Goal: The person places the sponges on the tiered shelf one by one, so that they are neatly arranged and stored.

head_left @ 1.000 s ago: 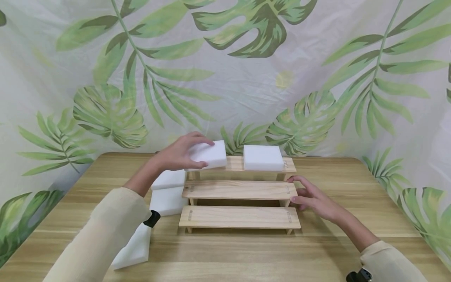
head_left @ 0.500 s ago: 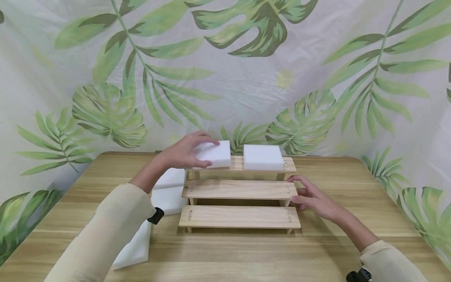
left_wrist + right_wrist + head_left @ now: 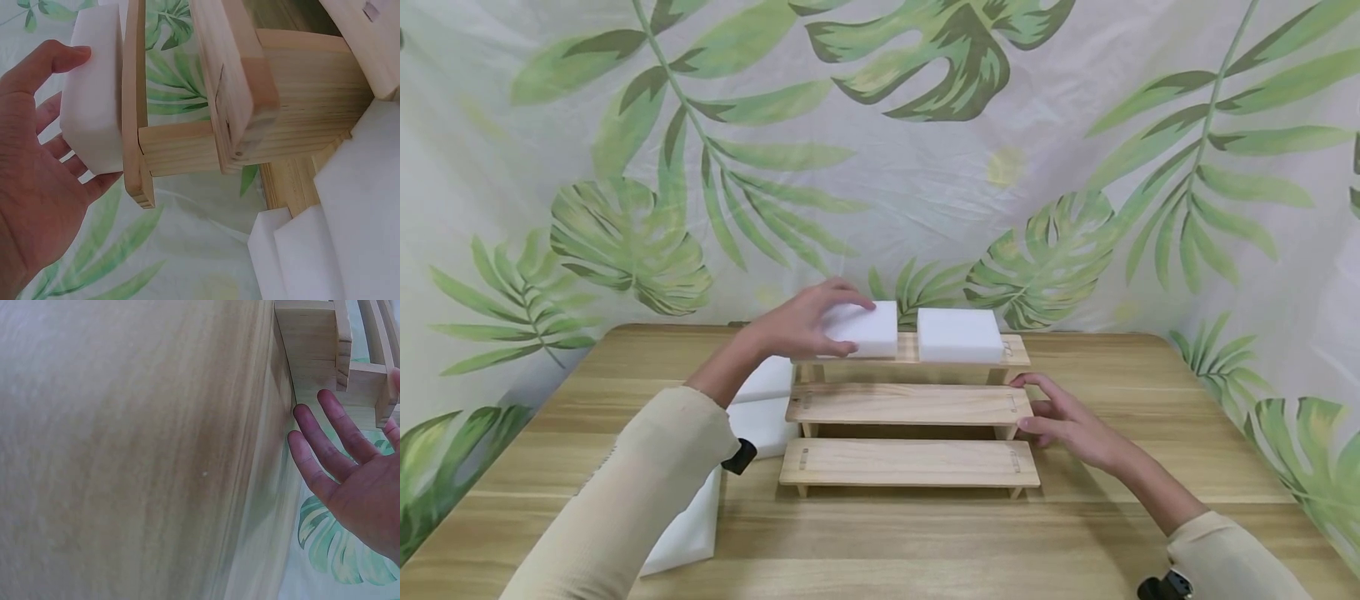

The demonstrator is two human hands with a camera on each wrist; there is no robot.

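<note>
My left hand (image 3: 805, 321) holds a white foam block (image 3: 876, 332) on the left part of the top shelf of a three-tier wooden stand (image 3: 910, 462). In the left wrist view, the thumb lies on one face of that block (image 3: 97, 87) and the fingers are behind it. A second white block (image 3: 960, 335) sits at the right of the top shelf, a small gap away. At the stand's right side, my right hand (image 3: 1075, 429) pinches the end of the middle shelf (image 3: 910, 404) between thumb and index finger. Its other fingers (image 3: 319, 437) are extended in the right wrist view.
More white blocks lie on the table (image 3: 1112, 533) left of the stand: one block (image 3: 767, 425) close beside it, another behind that, and a nearer block (image 3: 688, 529) partly under the left sleeve. A leaf-printed cloth (image 3: 925, 192) hangs behind the table.
My left hand has slid the held block a little to the right along the top shelf, towards the other block. The right hand has stayed in place.
</note>
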